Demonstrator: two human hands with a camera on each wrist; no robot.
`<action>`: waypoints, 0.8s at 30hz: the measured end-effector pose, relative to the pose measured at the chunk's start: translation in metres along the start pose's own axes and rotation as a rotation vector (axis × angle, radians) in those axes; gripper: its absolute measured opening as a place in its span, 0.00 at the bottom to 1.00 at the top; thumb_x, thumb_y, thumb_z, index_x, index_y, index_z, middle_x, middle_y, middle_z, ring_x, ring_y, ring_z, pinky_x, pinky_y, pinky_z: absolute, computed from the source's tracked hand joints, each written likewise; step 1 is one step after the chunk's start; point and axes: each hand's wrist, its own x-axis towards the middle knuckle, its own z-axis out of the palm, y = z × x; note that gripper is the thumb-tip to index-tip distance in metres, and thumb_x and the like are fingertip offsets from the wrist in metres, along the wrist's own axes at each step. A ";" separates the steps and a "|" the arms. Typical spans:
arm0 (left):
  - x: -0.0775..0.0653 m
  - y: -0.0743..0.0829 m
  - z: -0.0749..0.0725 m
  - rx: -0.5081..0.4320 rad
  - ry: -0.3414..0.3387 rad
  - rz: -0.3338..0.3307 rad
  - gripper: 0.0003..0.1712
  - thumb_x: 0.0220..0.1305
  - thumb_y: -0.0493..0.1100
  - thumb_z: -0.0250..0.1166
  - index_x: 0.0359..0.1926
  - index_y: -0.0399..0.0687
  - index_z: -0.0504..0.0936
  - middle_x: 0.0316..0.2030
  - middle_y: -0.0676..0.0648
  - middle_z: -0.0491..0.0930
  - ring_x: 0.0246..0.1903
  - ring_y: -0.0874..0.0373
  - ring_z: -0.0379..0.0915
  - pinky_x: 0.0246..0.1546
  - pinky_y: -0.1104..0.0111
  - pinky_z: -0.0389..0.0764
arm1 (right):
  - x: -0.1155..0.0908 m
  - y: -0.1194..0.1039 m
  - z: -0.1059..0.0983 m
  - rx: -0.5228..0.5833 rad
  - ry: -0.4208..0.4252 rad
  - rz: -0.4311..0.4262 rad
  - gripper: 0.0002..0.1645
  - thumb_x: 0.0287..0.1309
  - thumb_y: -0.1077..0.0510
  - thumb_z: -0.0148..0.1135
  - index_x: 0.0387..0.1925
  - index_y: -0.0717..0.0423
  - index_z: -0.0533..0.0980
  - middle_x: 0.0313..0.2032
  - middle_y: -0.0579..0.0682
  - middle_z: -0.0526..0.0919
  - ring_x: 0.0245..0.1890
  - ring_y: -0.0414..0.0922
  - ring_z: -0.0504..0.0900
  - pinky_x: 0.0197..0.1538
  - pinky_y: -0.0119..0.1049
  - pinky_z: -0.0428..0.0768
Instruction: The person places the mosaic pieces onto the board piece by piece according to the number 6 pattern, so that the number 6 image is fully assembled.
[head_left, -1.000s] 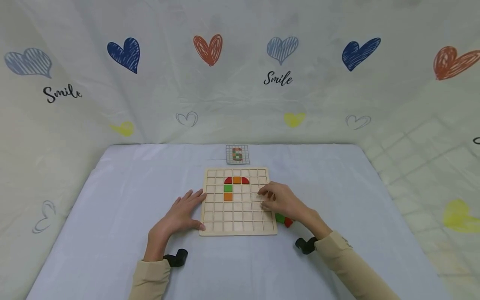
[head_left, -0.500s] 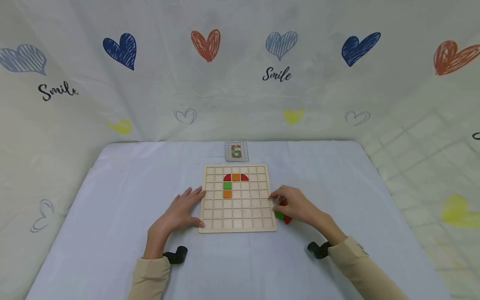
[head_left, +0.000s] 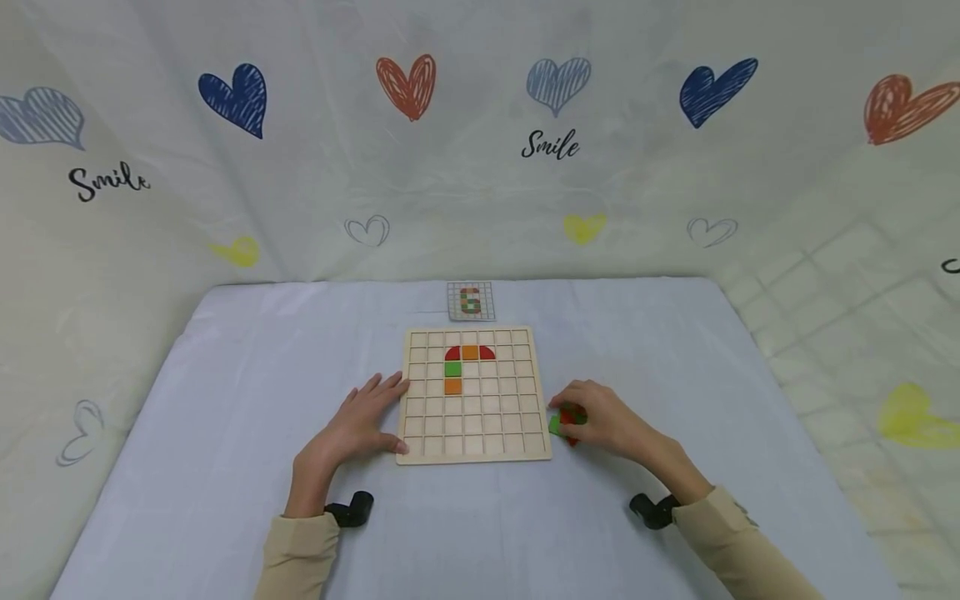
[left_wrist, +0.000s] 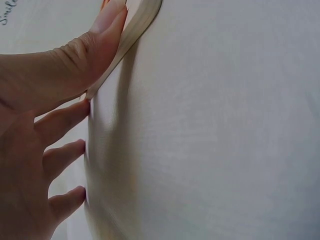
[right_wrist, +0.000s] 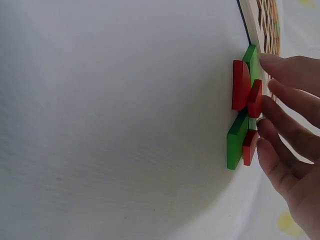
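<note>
A wooden grid board (head_left: pixel 491 425) lies mid-table, bearing red quarter-round tiles (head_left: pixel 487 353), orange square tiles (head_left: pixel 453 386) and a green square tile (head_left: pixel 453 368). Along its left edge rests my left hand (head_left: pixel 360 425), fingers spread and thumb near the front corner. My right hand (head_left: pixel 607 421) is just right of the board, over a small pile of loose tiles that it partly covers. In the right wrist view, red tiles (right_wrist: pixel 241 85) and green tiles (right_wrist: pixel 237 142) of that pile lie right at its loosely bent fingertips, nothing pinched between them.
Behind the board lies a pattern card (head_left: pixel 471 302) printed with a figure 6 on a grid. A white cloth (head_left: pixel 465 533) covers the table. Black camera mounts (head_left: pixel 651 510) sit at both wrists. A curtain with printed hearts (head_left: pixel 555 192) hangs behind.
My right hand has moved right, from over the board's right edge to the loose tiles beside it. The left hand keeps its place on the board; the head view shifts slightly.
</note>
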 end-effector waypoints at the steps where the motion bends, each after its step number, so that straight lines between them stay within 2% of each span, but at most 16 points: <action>1: 0.000 0.000 0.000 -0.001 0.000 0.000 0.59 0.47 0.46 0.83 0.78 0.45 0.63 0.81 0.42 0.54 0.81 0.36 0.39 0.78 0.36 0.40 | -0.001 -0.001 0.000 -0.007 -0.007 0.001 0.17 0.52 0.64 0.77 0.46 0.58 0.85 0.41 0.47 0.85 0.40 0.44 0.76 0.43 0.35 0.78; 8: 0.001 -0.003 0.001 0.012 0.001 0.011 0.60 0.47 0.47 0.83 0.79 0.45 0.62 0.81 0.41 0.54 0.81 0.35 0.39 0.77 0.35 0.41 | -0.003 -0.006 0.004 -0.084 -0.045 0.008 0.19 0.49 0.64 0.79 0.46 0.55 0.86 0.43 0.46 0.84 0.43 0.43 0.75 0.45 0.36 0.82; 15: 0.001 -0.003 0.001 0.005 0.003 0.013 0.60 0.47 0.47 0.83 0.79 0.45 0.62 0.81 0.42 0.54 0.81 0.35 0.39 0.78 0.35 0.41 | -0.001 -0.009 0.010 -0.154 -0.015 -0.006 0.16 0.53 0.66 0.76 0.44 0.56 0.84 0.44 0.48 0.85 0.45 0.45 0.78 0.48 0.42 0.84; 19: 0.001 -0.003 0.001 -0.001 0.003 0.007 0.60 0.46 0.47 0.83 0.79 0.45 0.62 0.81 0.42 0.54 0.81 0.36 0.39 0.78 0.36 0.41 | 0.001 -0.012 0.010 -0.162 -0.013 0.022 0.15 0.54 0.66 0.75 0.44 0.57 0.83 0.45 0.50 0.85 0.46 0.47 0.79 0.49 0.43 0.84; 24: 0.002 -0.004 0.001 0.008 0.004 0.005 0.60 0.46 0.47 0.83 0.79 0.46 0.62 0.81 0.43 0.54 0.81 0.36 0.39 0.78 0.36 0.41 | 0.002 -0.014 0.010 -0.149 -0.021 0.046 0.16 0.53 0.66 0.75 0.44 0.59 0.82 0.42 0.50 0.82 0.42 0.44 0.77 0.45 0.40 0.83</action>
